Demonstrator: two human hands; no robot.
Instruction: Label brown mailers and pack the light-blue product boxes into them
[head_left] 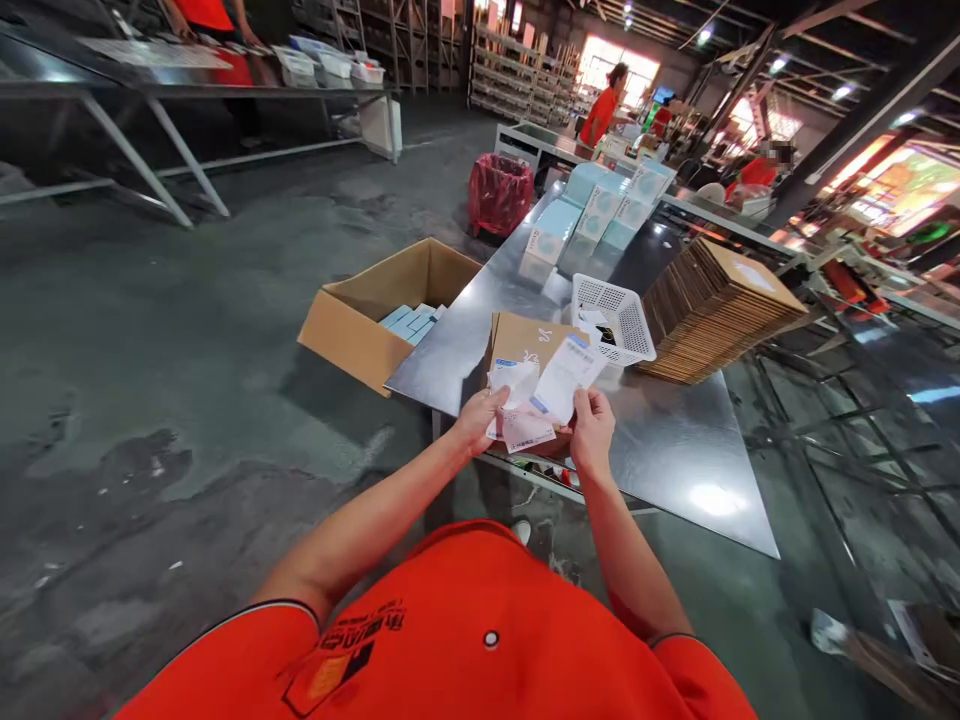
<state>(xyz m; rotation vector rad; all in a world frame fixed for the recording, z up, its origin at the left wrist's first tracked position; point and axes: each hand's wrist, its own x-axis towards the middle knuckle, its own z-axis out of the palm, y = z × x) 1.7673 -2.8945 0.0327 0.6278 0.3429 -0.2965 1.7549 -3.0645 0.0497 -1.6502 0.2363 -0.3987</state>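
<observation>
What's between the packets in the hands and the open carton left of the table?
Nothing tall. Only the bare corner of the steel table lies between the white printed packets, held in the left hand and right hand, and the open cardboard carton, which sits lower, beside the table.

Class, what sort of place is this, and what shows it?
Probably a warehouse packing area: a steel table with stacks of flat cardboard and pale blue boxes, an open carton on the concrete floor, and tall shelving racks behind.
</observation>
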